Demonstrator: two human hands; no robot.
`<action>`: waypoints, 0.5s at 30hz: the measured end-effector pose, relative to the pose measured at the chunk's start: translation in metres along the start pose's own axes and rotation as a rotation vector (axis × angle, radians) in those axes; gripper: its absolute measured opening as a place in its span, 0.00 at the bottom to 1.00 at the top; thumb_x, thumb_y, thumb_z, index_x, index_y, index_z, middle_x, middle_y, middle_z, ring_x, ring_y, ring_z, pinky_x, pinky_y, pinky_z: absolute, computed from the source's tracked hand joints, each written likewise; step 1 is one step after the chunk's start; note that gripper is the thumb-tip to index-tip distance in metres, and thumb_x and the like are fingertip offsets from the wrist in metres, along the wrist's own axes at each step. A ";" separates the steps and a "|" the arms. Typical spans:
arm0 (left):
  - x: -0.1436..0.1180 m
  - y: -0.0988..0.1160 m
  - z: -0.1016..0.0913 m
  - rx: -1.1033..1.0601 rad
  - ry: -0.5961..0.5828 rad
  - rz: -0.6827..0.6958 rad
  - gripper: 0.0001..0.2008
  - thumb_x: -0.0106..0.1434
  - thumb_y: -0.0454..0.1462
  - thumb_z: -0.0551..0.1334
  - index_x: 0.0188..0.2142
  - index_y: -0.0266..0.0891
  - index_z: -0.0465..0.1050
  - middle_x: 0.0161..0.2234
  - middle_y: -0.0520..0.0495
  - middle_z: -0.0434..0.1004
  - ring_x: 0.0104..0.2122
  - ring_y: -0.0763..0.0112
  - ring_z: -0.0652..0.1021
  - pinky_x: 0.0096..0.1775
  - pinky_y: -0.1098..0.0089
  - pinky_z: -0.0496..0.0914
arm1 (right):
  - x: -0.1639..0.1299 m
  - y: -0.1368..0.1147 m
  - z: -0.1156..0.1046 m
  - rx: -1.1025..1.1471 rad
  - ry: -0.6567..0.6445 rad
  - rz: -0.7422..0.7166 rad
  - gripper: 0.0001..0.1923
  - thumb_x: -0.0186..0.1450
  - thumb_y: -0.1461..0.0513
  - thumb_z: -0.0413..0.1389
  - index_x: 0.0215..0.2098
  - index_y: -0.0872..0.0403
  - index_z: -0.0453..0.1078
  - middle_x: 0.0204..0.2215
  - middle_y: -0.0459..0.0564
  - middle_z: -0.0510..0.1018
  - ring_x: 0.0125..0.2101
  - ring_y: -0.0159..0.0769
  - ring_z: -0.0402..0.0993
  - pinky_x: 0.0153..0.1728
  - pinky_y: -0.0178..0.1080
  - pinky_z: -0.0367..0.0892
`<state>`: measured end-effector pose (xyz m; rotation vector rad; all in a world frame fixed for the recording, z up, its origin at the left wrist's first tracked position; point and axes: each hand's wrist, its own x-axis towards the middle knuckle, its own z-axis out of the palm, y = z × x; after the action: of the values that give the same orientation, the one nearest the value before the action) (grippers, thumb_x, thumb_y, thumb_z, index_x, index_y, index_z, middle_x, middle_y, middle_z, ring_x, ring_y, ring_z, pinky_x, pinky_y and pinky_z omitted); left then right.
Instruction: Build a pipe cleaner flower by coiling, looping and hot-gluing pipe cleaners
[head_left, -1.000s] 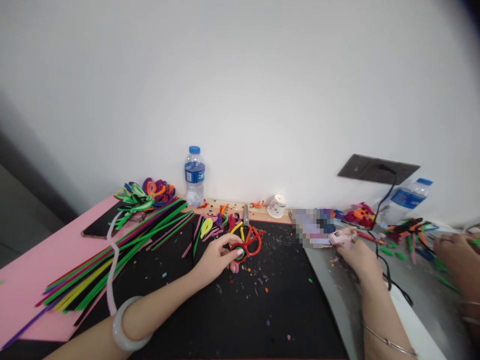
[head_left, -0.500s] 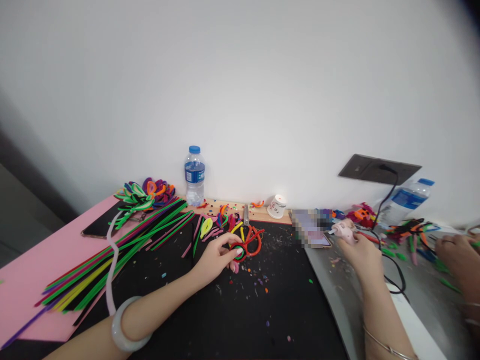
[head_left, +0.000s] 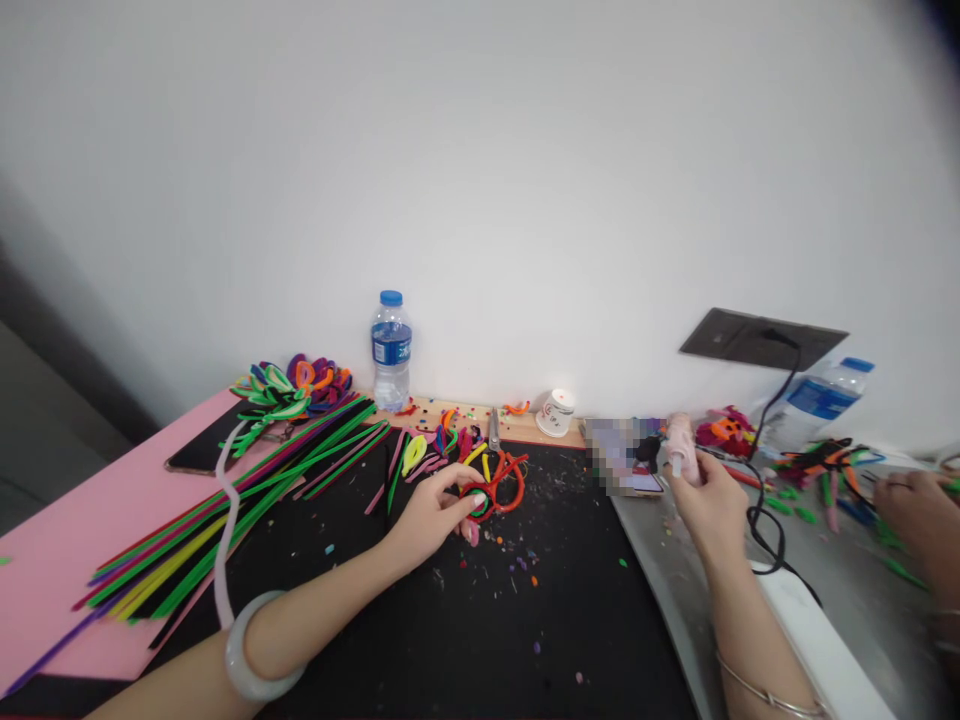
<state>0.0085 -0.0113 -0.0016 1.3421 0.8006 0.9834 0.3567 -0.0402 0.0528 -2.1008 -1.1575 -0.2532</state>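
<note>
Your right hand [head_left: 709,508] is gripping the glue gun [head_left: 681,442] nozzle-down, well right of your left hand [head_left: 435,510], fingers curling by the scissors [head_left: 493,438], hold unclear.

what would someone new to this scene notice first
Probably the bright fan of fuzzy sticks, spread across the pink sheet and black mat on the left. Next, the red loops at the left hand, near the middle, and the pink tool in the right hand. Behind, a blue-capped bottle stands upright against the white wall.
</note>
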 end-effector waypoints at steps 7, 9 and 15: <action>-0.001 0.002 0.000 0.007 0.001 0.005 0.10 0.57 0.39 0.62 0.37 0.38 0.67 0.35 0.51 0.70 0.16 0.81 0.74 0.19 0.77 0.67 | -0.002 -0.001 -0.001 0.223 0.017 0.024 0.15 0.50 0.57 0.54 0.32 0.58 0.70 0.18 0.45 0.68 0.20 0.34 0.61 0.23 0.34 0.57; -0.001 0.001 -0.001 0.004 0.002 0.007 0.10 0.57 0.39 0.62 0.37 0.38 0.67 0.35 0.51 0.69 0.16 0.81 0.74 0.19 0.77 0.68 | -0.003 -0.001 -0.001 0.311 0.026 0.040 0.13 0.50 0.58 0.54 0.30 0.58 0.69 0.17 0.43 0.66 0.19 0.32 0.59 0.21 0.33 0.56; 0.000 0.000 0.000 -0.002 0.004 0.008 0.10 0.57 0.39 0.62 0.37 0.38 0.67 0.36 0.51 0.69 0.16 0.81 0.74 0.18 0.78 0.67 | -0.009 -0.014 -0.006 0.551 0.014 0.104 0.06 0.47 0.62 0.55 0.19 0.55 0.60 0.13 0.40 0.60 0.16 0.27 0.53 0.15 0.32 0.51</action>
<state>0.0080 -0.0111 -0.0015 1.3431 0.7972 0.9930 0.3411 -0.0458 0.0596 -1.6590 -0.9693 0.0948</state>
